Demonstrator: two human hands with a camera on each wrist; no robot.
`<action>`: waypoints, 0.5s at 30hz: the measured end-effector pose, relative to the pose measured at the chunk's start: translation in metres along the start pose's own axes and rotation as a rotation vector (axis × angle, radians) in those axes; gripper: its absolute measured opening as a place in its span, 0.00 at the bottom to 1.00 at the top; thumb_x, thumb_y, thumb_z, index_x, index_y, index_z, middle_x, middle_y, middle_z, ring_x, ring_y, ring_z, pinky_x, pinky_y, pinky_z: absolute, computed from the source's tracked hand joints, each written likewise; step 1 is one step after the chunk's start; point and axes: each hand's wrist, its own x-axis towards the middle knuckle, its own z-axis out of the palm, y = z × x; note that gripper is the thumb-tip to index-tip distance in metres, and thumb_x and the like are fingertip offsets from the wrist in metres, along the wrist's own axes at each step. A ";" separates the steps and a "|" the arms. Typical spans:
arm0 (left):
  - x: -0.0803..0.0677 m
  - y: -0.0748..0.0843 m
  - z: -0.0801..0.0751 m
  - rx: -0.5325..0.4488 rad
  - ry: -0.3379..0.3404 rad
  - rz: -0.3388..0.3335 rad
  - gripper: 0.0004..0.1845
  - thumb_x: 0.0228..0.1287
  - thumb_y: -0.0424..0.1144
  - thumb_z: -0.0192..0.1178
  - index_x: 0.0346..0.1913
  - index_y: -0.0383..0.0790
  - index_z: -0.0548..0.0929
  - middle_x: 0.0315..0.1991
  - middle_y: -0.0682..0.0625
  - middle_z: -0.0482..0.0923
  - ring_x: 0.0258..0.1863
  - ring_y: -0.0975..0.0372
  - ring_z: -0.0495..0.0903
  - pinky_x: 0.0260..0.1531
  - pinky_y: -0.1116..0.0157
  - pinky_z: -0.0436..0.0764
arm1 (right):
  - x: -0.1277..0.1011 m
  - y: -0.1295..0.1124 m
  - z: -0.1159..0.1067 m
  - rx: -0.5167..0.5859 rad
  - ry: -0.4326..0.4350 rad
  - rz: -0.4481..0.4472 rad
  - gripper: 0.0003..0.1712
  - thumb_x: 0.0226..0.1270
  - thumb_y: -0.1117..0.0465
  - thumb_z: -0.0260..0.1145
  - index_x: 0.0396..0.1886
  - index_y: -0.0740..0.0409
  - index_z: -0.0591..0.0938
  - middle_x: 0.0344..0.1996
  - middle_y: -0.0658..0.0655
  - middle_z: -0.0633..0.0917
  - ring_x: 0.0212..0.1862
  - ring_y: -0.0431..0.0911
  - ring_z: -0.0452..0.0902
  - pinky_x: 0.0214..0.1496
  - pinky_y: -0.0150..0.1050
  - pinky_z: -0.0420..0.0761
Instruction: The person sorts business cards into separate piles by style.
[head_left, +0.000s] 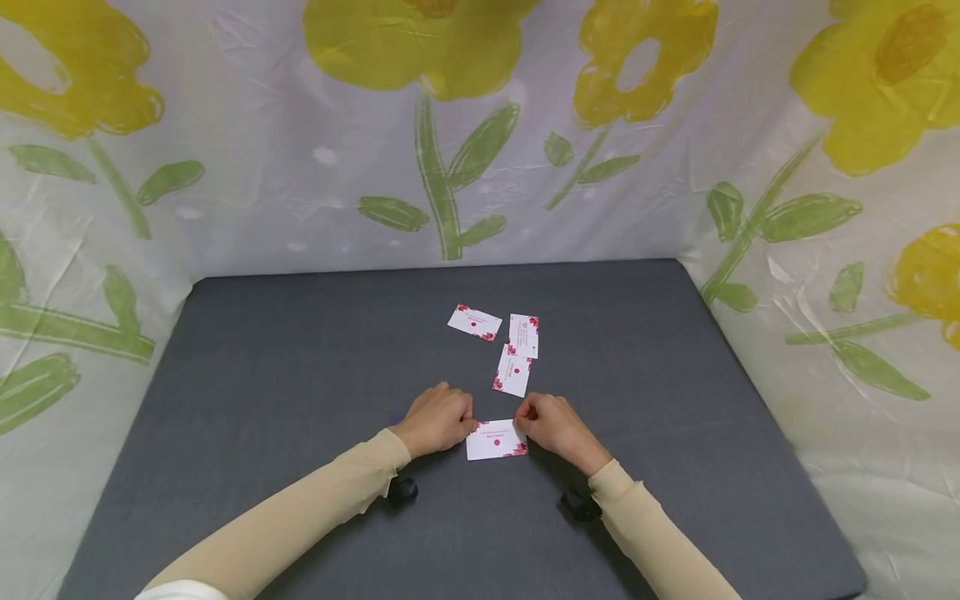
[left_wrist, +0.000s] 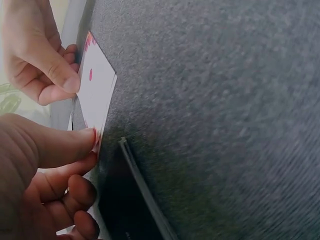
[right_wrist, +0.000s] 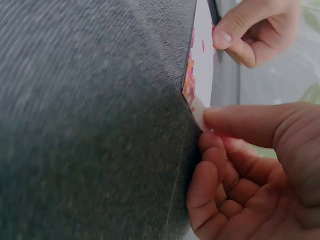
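Observation:
A white business card (head_left: 497, 440) with red floral corners and a red dot lies close over the grey table, between both hands. My left hand (head_left: 438, 419) pinches its left end between thumb and forefinger; the other fingers curl loosely in the left wrist view. At the opposite end my right hand (head_left: 553, 425) pinches a corner, its thumb (right_wrist: 240, 122) on the printed face. Along one side of the card (left_wrist: 97, 85) a doubled edge shows. Beside my left hand is a dark, flat, thin-edged object (left_wrist: 132, 195), mostly hidden from the head view by that hand.
Farther back on the grey table (head_left: 322, 350) lies a slanted card (head_left: 475, 322). To its right, an upright card (head_left: 523, 335) overlaps a tilted card (head_left: 513, 372). A curtain (head_left: 262, 167) with yellow flowers hangs around the table's back and sides.

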 end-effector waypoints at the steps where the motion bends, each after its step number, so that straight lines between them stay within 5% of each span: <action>1: 0.001 0.000 0.000 0.004 -0.003 0.004 0.15 0.63 0.41 0.71 0.22 0.47 0.77 0.21 0.54 0.75 0.28 0.60 0.66 0.30 0.62 0.64 | 0.000 0.000 0.000 -0.003 -0.004 -0.002 0.06 0.66 0.67 0.69 0.29 0.56 0.84 0.22 0.49 0.83 0.25 0.39 0.71 0.30 0.32 0.70; 15: 0.003 0.013 -0.003 0.096 -0.008 -0.004 0.10 0.59 0.40 0.70 0.31 0.42 0.77 0.27 0.50 0.78 0.31 0.57 0.65 0.34 0.59 0.66 | 0.001 -0.003 0.002 -0.048 -0.047 -0.058 0.05 0.60 0.67 0.70 0.28 0.56 0.81 0.21 0.48 0.78 0.24 0.39 0.69 0.27 0.31 0.66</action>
